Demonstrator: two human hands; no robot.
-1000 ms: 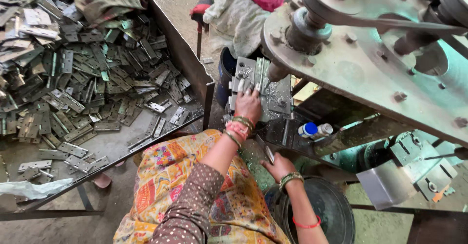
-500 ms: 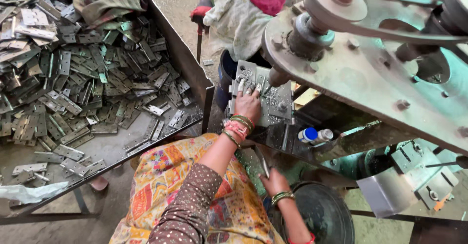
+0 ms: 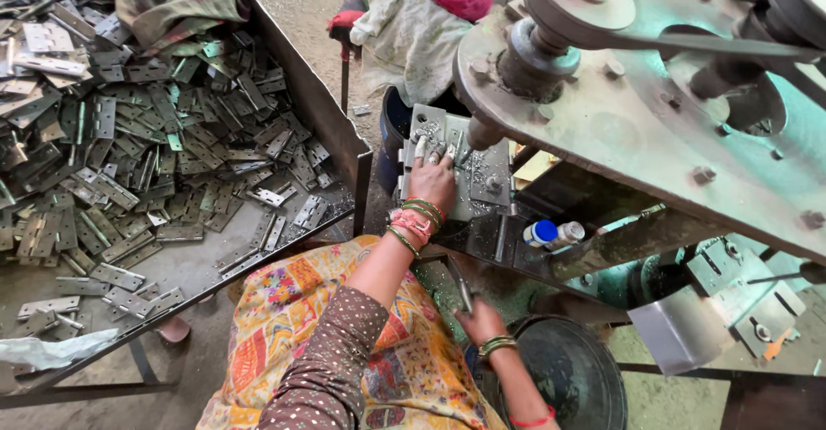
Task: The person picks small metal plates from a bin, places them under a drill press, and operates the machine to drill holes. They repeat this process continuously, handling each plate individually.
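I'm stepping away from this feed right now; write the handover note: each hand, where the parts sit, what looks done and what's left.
Left hand: fingers pressed flat on the metal plate under the machine's spindle; whether it grips a part there I cannot tell.
Right hand: low by the lap, closed on a thin metal rod.
Parts: a big heap of flat metal hinges fills the tray on the left; metal chips litter the plate. A blue-capped bottle lies just right of the plate.
Done: not clear; no separate pile of finished pieces shows.
Left: judging by the heap, most hinges are still in the tray.
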